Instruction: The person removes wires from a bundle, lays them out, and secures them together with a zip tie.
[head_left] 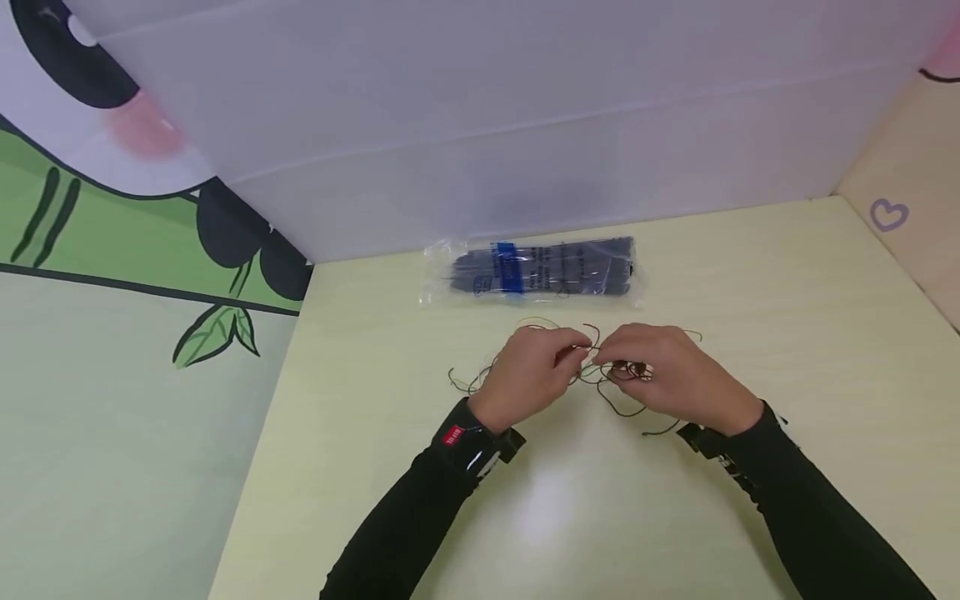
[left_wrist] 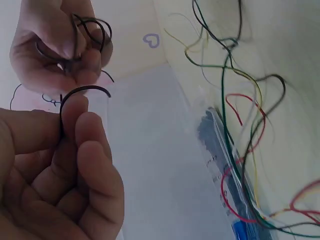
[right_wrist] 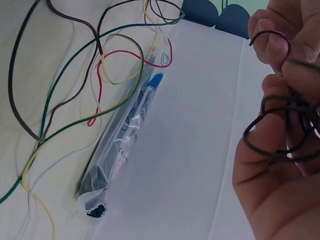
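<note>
My left hand (head_left: 531, 371) pinches a thin black wire between thumb and forefinger; its curved tip (left_wrist: 85, 87) stands free above the fingers in the left wrist view. Close beside it, my right hand (head_left: 675, 371) holds a small loose coil of black wire (right_wrist: 272, 157), its loops lying over the fingers. The fingertips of both hands nearly meet. Below the hands lies a tangle of thin wires, among them a green wire (left_wrist: 223, 100), a red wire (right_wrist: 125, 51), yellow, white and other dark ones. In the head view the hands hide much of this tangle.
A clear plastic bag (head_left: 555, 268) of dark, thin strips with a blue band lies behind the hands on the pale table (head_left: 540, 517). A white panel (head_left: 525, 125) rises at the table's back edge. Side panels with painted drawings stand left and right.
</note>
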